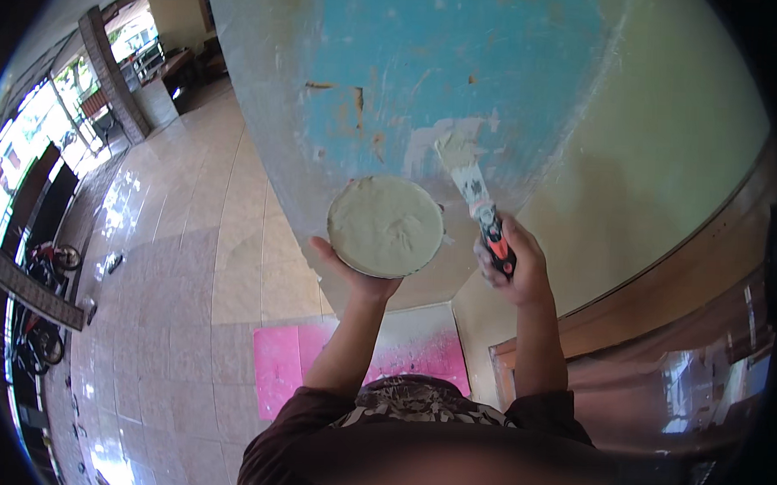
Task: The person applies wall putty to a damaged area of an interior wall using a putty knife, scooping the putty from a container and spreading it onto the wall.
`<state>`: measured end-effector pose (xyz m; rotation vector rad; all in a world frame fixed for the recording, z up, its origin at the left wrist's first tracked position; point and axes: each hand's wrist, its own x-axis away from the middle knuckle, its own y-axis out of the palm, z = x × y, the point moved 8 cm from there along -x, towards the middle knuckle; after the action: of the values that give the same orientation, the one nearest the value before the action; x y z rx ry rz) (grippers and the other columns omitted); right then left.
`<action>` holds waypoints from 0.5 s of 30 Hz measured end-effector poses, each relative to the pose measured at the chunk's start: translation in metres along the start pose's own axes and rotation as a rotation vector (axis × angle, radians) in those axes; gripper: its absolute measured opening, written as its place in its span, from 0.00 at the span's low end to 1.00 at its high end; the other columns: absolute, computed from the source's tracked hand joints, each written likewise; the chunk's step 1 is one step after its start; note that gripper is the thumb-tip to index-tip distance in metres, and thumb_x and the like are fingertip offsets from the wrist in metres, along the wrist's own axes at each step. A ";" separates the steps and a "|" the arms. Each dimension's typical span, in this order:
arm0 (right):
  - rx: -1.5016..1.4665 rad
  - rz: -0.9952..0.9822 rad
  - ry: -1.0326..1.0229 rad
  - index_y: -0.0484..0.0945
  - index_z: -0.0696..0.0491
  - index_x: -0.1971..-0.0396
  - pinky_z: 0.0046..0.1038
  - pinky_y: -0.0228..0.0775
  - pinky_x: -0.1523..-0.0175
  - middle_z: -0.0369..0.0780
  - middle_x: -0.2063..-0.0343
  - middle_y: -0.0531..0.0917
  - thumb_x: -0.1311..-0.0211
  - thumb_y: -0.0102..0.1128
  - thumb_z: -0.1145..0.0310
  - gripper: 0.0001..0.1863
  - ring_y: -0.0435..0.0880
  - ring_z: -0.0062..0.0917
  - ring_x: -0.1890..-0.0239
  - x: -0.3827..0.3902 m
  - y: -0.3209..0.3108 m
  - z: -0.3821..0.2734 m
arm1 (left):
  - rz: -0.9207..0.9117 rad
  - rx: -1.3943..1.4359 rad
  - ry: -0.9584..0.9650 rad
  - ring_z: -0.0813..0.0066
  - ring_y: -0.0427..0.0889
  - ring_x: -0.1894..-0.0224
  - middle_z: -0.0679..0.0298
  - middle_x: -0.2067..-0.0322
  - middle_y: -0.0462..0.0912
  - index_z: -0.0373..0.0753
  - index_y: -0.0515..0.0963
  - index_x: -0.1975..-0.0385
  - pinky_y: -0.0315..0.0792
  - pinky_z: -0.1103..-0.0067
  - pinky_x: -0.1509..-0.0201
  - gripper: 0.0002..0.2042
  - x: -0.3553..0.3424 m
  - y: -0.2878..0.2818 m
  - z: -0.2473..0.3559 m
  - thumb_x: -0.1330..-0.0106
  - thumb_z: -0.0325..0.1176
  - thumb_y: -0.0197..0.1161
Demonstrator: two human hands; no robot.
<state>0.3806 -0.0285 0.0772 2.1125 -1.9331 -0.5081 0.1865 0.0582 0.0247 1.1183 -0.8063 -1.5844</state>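
Observation:
My left hand (363, 278) supports a round tub of putty (385, 227) from below, its thumb out along the near left rim. Pale, greenish-white putty fills the tub, with a rough, scooped patch on its surface. In my right hand (521, 264) is a putty knife (493, 234), gripped by its black and red handle. Putty coats its blade, which points up and away toward the wall (466, 46). The blade's tip overlaps a whitish smear on the blue patch; whether it touches the wall I cannot tell. Chips and brown marks show in the blue paint.
A pink sheet (279, 363), spattered white, lies on the tiled floor (165, 293) below the wall corner. Brown wooden furniture with a shiny top (634, 375) stands close on the right. Parked motorcycles (42, 336) are at the far left, beside a pillar (110, 70) and an opening.

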 end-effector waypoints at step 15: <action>1.287 0.526 -1.299 0.56 0.55 0.22 0.37 0.74 0.46 0.51 0.50 0.75 0.23 0.48 0.68 0.32 0.79 0.43 0.53 -0.203 0.047 -0.220 | -0.209 0.066 0.060 0.18 0.64 0.32 0.40 0.27 0.58 0.53 0.55 0.22 0.67 0.29 0.38 0.60 -0.047 0.028 0.052 0.51 0.90 0.47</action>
<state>0.4133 0.1546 0.3162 1.4449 -4.2895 -0.6793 0.1512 0.0937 0.0812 1.3274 -0.7250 -1.6974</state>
